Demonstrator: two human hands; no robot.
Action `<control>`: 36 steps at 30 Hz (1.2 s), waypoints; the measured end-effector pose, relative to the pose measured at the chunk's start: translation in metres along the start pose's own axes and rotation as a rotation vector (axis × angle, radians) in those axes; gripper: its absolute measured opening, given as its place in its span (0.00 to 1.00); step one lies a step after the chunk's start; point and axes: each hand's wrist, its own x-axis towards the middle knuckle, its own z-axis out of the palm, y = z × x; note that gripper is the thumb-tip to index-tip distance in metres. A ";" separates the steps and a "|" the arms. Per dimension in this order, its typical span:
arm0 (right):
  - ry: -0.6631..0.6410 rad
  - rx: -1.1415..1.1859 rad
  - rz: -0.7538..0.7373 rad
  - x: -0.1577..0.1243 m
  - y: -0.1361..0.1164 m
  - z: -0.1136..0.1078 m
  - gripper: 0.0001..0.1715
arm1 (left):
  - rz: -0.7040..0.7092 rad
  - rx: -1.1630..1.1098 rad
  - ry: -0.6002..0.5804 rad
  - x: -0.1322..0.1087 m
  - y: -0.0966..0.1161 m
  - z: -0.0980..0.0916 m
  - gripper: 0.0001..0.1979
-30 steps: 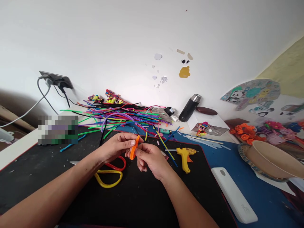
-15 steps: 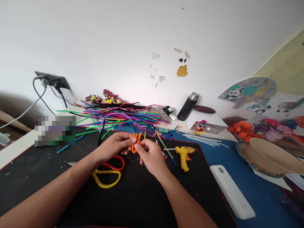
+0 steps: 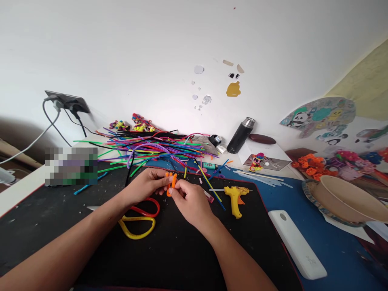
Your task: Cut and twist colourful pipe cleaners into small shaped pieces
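Observation:
Both my hands meet over the black mat (image 3: 182,250) and pinch a short orange pipe cleaner (image 3: 171,184) bent into small loops. My left hand (image 3: 148,184) grips its left side with thumb and fingertips. My right hand (image 3: 189,200) is closed on its right end. Just below my left wrist lie scissors (image 3: 138,220) with red and yellow handles. A yellow glue gun (image 3: 235,197) rests on the mat right of my right hand.
A big heap of coloured pipe cleaners (image 3: 157,147) lies behind my hands. Also on the table: a black flask (image 3: 241,136), a white flat case (image 3: 297,244), a paper bowl (image 3: 345,200), orange craft flowers (image 3: 311,167), clear glue sticks (image 3: 260,178). A power strip (image 3: 67,101) hangs on the wall.
The orange pipe cleaner, a single folded strip a second ago, has been bent further into a tighter looped shape. Both hands moved slightly closer together.

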 end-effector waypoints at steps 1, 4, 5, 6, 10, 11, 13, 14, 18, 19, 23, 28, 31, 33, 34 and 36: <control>-0.017 0.027 0.007 0.000 0.000 0.000 0.12 | 0.007 -0.004 -0.007 0.000 -0.001 -0.001 0.21; -0.067 0.123 0.049 0.001 -0.001 -0.002 0.13 | 0.017 -0.016 -0.021 0.000 -0.005 -0.004 0.21; -0.082 0.142 0.063 0.001 -0.002 -0.003 0.13 | 0.019 -0.020 -0.025 0.000 -0.006 -0.005 0.21; -0.092 0.152 0.075 0.001 -0.003 -0.004 0.13 | 0.021 -0.024 -0.031 0.000 -0.006 -0.006 0.20; -0.108 0.138 0.093 0.001 -0.005 -0.006 0.11 | 0.025 -0.024 -0.045 0.001 -0.004 -0.006 0.19; -0.109 0.134 0.096 0.001 -0.005 -0.006 0.11 | 0.026 -0.022 -0.044 0.000 -0.003 -0.005 0.19; -0.107 0.129 0.106 0.001 -0.004 -0.005 0.12 | 0.022 -0.022 -0.043 0.000 -0.001 -0.003 0.19; -0.105 0.129 0.111 0.001 -0.003 -0.004 0.12 | 0.016 -0.027 -0.040 0.000 0.001 -0.002 0.18; -0.106 0.132 0.101 0.001 -0.001 -0.002 0.13 | -0.031 -0.067 -0.014 0.000 0.003 0.004 0.18; -0.110 0.132 0.096 0.001 -0.001 -0.002 0.14 | -0.038 -0.076 -0.010 0.000 0.002 0.004 0.19; -0.104 0.105 0.073 0.000 -0.002 -0.002 0.14 | -0.042 -0.101 -0.023 -0.002 0.002 0.005 0.19; -0.112 0.139 0.069 -0.001 -0.003 -0.001 0.14 | -0.014 -0.105 -0.047 -0.003 0.006 0.006 0.18; -0.143 0.222 0.103 -0.001 -0.002 0.000 0.16 | 0.019 -0.174 0.041 -0.003 0.006 0.007 0.19; -0.143 0.248 0.112 -0.001 0.000 0.001 0.19 | 0.032 -0.245 0.094 -0.002 0.006 0.007 0.19; -0.140 0.258 0.112 -0.001 0.002 0.002 0.20 | 0.036 -0.282 0.113 -0.002 0.006 0.008 0.19; -0.141 0.305 0.118 0.000 0.003 0.003 0.23 | 0.043 -0.343 0.133 -0.001 0.007 0.008 0.19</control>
